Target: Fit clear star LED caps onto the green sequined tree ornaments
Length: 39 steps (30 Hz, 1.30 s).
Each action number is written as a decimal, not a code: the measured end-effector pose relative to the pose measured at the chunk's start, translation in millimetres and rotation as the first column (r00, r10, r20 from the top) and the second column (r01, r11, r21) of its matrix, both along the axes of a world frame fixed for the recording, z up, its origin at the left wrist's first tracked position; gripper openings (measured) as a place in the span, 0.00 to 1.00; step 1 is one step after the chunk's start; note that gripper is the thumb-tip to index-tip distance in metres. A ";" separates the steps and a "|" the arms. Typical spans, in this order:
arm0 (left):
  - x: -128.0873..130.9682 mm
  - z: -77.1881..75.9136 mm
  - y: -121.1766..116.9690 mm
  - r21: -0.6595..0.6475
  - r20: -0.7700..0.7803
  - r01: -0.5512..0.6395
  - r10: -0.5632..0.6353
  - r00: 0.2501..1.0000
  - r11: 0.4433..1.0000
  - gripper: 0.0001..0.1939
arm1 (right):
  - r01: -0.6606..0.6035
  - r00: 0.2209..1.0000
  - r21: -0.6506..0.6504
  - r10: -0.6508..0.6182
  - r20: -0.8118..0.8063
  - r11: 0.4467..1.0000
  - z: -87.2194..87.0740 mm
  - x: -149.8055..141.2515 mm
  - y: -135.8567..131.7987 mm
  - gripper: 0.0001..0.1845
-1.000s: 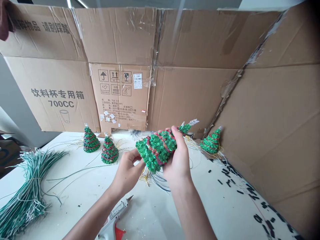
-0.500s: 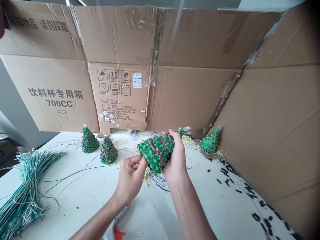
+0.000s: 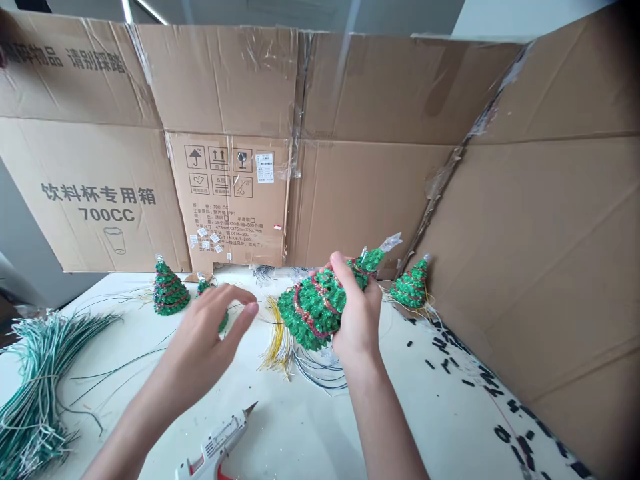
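My right hand (image 3: 356, 313) is closed round a small green glitter Christmas tree (image 3: 320, 305) with red garland, held tilted above the white table, its clear tip pointing up to the right. Yellow and dark wires (image 3: 280, 343) hang from the tree's base. My left hand (image 3: 207, 333) is off the tree, fingers stretched out and apart, holding nothing, hovering over the table left of it. It partly covers another small tree (image 3: 204, 288) standing behind it.
Two more small trees stand at the back left (image 3: 169, 290) and back right (image 3: 411, 285). A glue gun (image 3: 216, 447) lies near the front. A bundle of green and white wires (image 3: 35, 383) lies left. Cardboard walls (image 3: 350, 167) enclose the table; black bits (image 3: 450, 360) litter the right.
My left hand has let go of the tree's base and moved left with its fingers spread. The right hand still holds the tree, tipped a little more upright.
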State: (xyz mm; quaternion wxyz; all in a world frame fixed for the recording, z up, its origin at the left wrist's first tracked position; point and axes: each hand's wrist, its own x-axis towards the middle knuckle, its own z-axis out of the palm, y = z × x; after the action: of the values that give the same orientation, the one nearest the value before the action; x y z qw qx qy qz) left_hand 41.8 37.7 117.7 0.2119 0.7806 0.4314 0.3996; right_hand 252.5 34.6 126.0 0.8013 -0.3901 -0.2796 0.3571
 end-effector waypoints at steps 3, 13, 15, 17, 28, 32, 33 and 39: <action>-2.1 25.4 -1.7 0.136 0.147 -0.121 0.101 0.984 0.983 0.16 | 0.105 0.910 0.053 -0.117 0.397 0.993 5.5 4.6 -12.0 0.18; 21.1 53.1 -39.5 0.211 0.227 -0.087 0.038 0.973 0.974 0.19 | 0.042 -0.105 0.279 -0.274 0.956 0.959 1.0 4.2 -35.9 0.08; 17.3 46.1 -41.3 0.211 0.193 -0.116 0.075 0.978 0.970 0.24 | 0.021 -0.187 0.332 -0.323 0.928 0.943 -0.5 1.8 -36.3 0.07; 13.1 41.3 -41.4 0.255 0.150 -0.129 0.093 0.984 0.958 0.27 | -0.004 -0.223 0.362 -0.354 0.908 0.932 -0.5 -1.0 -36.8 0.06; 11.5 35.3 -26.7 0.436 0.120 0.027 -0.088 0.989 0.900 0.24 | -0.056 -0.134 0.254 -0.259 0.956 0.966 -2.4 -14.5 -34.7 0.08; 13.4 32.9 -25.8 0.470 0.086 0.037 -0.087 0.992 0.882 0.23 | -0.071 -0.113 0.192 -0.199 0.973 0.979 -2.0 -13.1 -34.4 0.08; 13.4 32.5 -25.9 0.483 0.069 0.039 -0.082 0.994 0.875 0.22 | -0.076 -0.102 0.174 -0.182 0.978 0.982 -2.2 -12.5 -34.1 0.08; 12.2 32.3 -23.8 0.563 -0.032 0.079 -0.074 0.997 0.823 0.21 | -0.154 0.031 -0.049 0.054 0.998 0.987 -3.9 -11.7 -32.4 0.12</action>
State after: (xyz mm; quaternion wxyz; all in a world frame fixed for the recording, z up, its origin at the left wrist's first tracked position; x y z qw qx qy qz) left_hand 54.0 13.9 150.0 -0.0139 0.8268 0.2636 0.4966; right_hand 240.8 2.2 122.1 0.3693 -0.4779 -0.7963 0.0341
